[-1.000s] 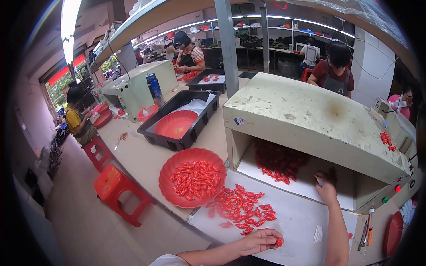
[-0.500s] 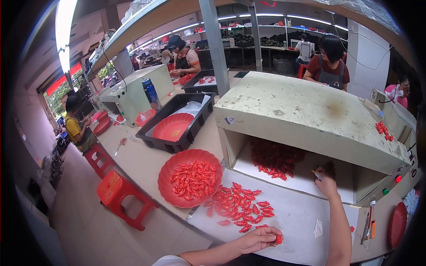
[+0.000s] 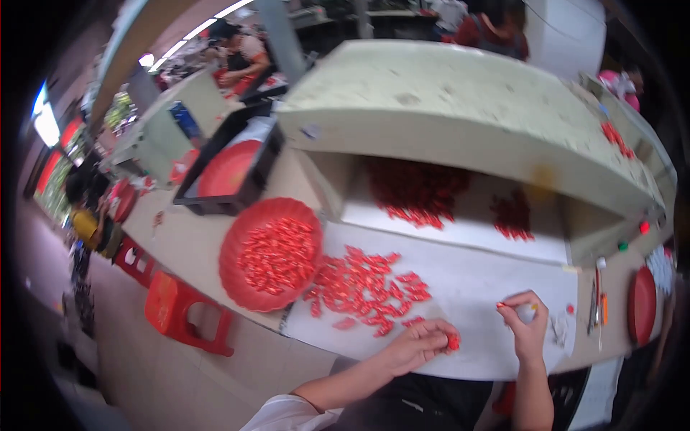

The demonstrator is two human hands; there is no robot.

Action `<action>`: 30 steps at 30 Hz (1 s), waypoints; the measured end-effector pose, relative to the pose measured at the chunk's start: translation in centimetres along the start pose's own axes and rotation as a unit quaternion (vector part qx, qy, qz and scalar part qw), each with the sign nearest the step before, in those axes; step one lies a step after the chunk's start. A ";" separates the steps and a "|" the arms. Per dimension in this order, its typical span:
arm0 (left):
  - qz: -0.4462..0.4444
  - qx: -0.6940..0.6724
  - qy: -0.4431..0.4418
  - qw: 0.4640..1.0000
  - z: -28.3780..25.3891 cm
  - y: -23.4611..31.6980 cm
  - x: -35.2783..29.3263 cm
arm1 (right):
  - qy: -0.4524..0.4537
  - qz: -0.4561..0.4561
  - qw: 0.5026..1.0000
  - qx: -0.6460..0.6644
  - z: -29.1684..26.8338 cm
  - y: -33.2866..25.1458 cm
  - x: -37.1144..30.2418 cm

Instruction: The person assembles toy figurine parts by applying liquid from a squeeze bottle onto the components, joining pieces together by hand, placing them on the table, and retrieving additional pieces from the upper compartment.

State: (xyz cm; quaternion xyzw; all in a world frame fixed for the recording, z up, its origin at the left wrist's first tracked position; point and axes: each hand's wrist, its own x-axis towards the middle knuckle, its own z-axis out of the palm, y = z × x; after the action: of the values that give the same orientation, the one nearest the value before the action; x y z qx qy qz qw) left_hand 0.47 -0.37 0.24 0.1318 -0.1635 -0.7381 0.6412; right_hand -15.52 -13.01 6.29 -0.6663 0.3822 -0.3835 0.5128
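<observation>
Above the white sheet (image 3: 474, 287) on the bench, my left hand (image 3: 420, 343) is closed in a pinch round a small glossy red figure (image 3: 453, 341). To its right, my right hand (image 3: 528, 323) has thumb and forefinger pinched on a tiny red piece (image 3: 501, 304); blur hides its shape. Left of my hands, many similar red figures (image 3: 374, 287) lie scattered on the sheet. A fluted red bowl (image 3: 233, 276) full of them stands beyond. In the open-fronted pale green box (image 3: 460, 133) are a large pile (image 3: 417, 194) and a smaller pile (image 3: 512, 215) of them.
A black crate (image 3: 215, 205) with another red bowl stands far left. Tools (image 3: 602, 305) and a red dish (image 3: 642, 305) lie at the right. Red stools (image 3: 183, 312) stand by the bench's left edge. Several people work in the background.
My right hand has come out of the green box, back toward me, and is now pinched over the sheet. My left hand still holds its red figure. The whole view has shifted and tilted.
</observation>
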 end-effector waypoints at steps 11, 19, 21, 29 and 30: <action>0.003 0.055 0.049 0.997 1.3 -0.3 1.1 | -0.003 0.131 0.940 0.314 1.9 1.2 -4.6; 0.040 0.117 0.061 0.990 1.3 -0.9 0.4 | -0.030 0.113 0.961 0.252 2.0 0.3 -6.2; 0.050 0.140 0.055 0.987 1.2 -1.1 0.4 | -0.031 0.110 0.966 0.232 2.0 0.2 -6.3; 0.089 0.234 0.039 0.967 1.1 -1.1 0.7 | -0.053 0.095 0.974 0.199 1.9 0.5 -6.3; 0.091 0.241 0.040 0.965 1.2 -1.0 0.7 | -0.057 0.090 0.976 0.188 2.0 0.6 -6.3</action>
State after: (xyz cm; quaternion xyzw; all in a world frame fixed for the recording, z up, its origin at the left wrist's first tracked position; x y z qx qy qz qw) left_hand -1.04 -0.85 0.87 0.2964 -0.3216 -0.6095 0.6613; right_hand -16.42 -6.66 4.65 -0.5413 0.3319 -0.3623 0.6823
